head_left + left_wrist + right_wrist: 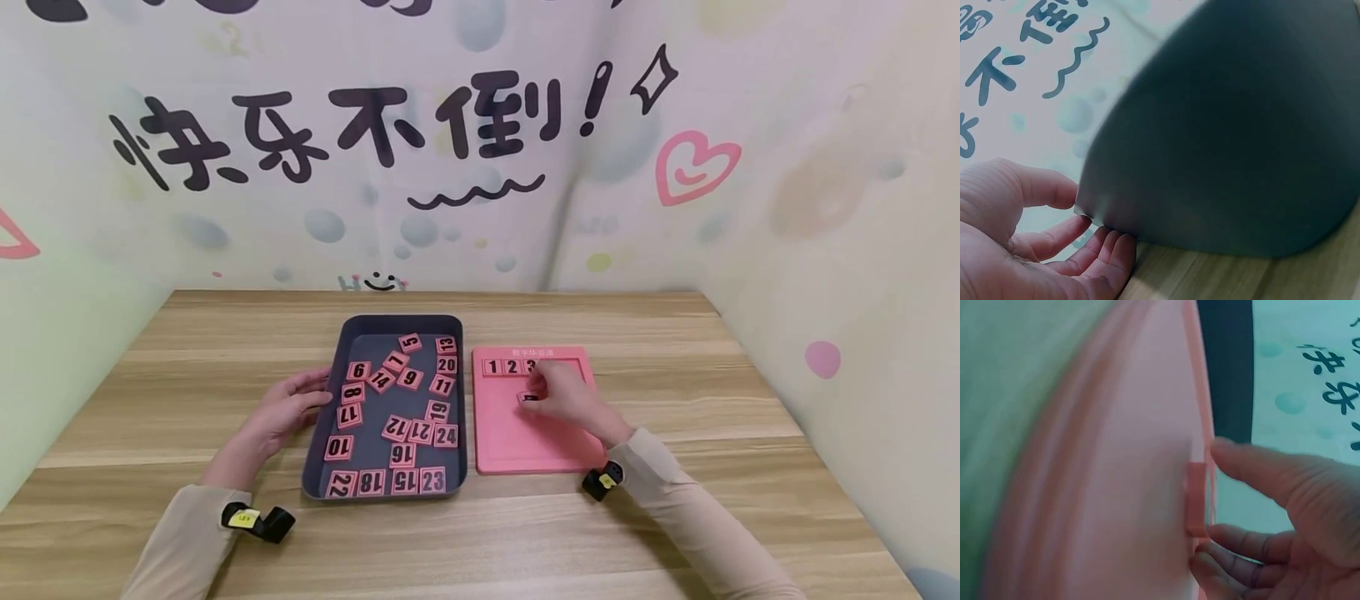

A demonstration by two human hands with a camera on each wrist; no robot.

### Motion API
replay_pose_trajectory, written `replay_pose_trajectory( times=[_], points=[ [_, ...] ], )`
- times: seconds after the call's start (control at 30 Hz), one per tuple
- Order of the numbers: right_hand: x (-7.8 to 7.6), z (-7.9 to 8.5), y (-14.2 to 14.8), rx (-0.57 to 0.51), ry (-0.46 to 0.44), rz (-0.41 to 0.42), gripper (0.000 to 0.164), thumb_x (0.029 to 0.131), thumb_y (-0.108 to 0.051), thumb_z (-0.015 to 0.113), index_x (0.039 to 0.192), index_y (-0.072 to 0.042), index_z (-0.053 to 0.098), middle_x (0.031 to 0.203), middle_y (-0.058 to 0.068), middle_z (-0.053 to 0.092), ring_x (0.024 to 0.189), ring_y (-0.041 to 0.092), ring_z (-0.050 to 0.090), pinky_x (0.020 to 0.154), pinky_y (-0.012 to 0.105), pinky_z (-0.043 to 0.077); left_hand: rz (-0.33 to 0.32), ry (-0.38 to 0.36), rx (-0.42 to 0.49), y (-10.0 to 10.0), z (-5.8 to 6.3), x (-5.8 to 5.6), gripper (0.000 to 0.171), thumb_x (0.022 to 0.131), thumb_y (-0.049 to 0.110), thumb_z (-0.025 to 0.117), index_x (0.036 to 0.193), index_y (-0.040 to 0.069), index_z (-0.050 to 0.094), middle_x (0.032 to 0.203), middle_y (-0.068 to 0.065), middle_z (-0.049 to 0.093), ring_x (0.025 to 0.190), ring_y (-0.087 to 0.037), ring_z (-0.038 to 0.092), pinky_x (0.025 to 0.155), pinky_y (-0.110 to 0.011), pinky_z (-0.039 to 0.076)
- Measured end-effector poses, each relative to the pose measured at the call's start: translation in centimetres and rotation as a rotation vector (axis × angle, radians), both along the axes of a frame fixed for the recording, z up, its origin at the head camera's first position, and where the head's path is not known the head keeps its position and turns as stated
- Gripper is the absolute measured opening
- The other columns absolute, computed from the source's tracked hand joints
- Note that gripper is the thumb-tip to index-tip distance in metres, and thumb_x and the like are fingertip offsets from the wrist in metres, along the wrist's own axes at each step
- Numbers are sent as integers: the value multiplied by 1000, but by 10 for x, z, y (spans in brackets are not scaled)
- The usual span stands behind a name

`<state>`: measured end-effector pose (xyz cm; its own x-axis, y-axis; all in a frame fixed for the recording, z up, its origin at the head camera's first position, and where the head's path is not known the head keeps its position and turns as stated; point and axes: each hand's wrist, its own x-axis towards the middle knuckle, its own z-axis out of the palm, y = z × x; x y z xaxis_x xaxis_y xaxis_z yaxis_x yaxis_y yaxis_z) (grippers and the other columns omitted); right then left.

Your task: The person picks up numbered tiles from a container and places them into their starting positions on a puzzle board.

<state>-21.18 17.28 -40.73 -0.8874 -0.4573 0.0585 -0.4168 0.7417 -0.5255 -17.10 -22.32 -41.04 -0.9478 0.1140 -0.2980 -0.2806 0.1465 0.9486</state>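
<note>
My right hand (566, 398) is over the pink board (517, 433), pinching a small pink number tile (528, 398) between thumb and fingertips. The digit on that tile is partly covered. In the right wrist view the tile (1196, 500) shows edge-on close to the board's surface. Tiles 1 (492, 367), 2 (512, 367) and 3 (530, 367) line up along the board's top edge, the 3 partly behind my fingers. My left hand (288, 407) touches the outer left wall of the dark grey tray (309, 467) with relaxed fingers. Its fingertips meet the tray wall (1210, 156) in the left wrist view.
Inside the tray lie several pink number tiles, turned various ways, such as the 6 (358, 371), 10 (339, 447) and 24 (446, 436). Tray and board stand side by side on a wooden table (480, 550). Behind it hangs a printed backdrop (465, 242).
</note>
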Motion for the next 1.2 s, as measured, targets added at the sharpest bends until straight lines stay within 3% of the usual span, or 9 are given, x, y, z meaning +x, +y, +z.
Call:
replay_pose_trajectory(
  times=[0.23, 0.47, 0.7, 1.2],
  points=[
    [0, 1, 2, -2, -36, -17, 25, 69, 2, 76, 88, 2, 59, 79, 7, 60, 74, 18, 57, 68, 30, 50, -3, 19, 1, 0, -3, 1, 58, 94, 5, 51, 143, -9, 23, 138, -28, 36, 93, -2, 53, 79, -23, 46],
    [-11, 3, 19, -11, 23, 59, 22, 66, 11, 70, 87, 7, 65, 78, 11, 64, 73, 21, 60, 63, 29, 49, -1, 20, 8, -1, -3, 0, 59, 94, 5, 50, 143, -9, 22, 139, -29, 34, 93, -2, 53, 79, -23, 46],
    [-25, 2, 30, -1, 51, 94, 22, 68, 12, 70, 89, 5, 70, 79, 9, 65, 66, 16, 52, 57, 24, 42, -2, 17, 15, -1, -2, 0, 59, 94, 5, 49, 144, -9, 21, 141, -30, 31, 95, -2, 52, 80, -22, 46],
    [-37, 0, 33, 12, 69, 53, 19, 71, 7, 74, 88, 6, 66, 80, 12, 61, 74, 22, 58, 66, 32, 50, -1, 19, 15, -1, -1, 0, 58, 93, 5, 50, 143, -9, 23, 139, -28, 34, 97, -4, 51, 81, -22, 46]
  ],
)
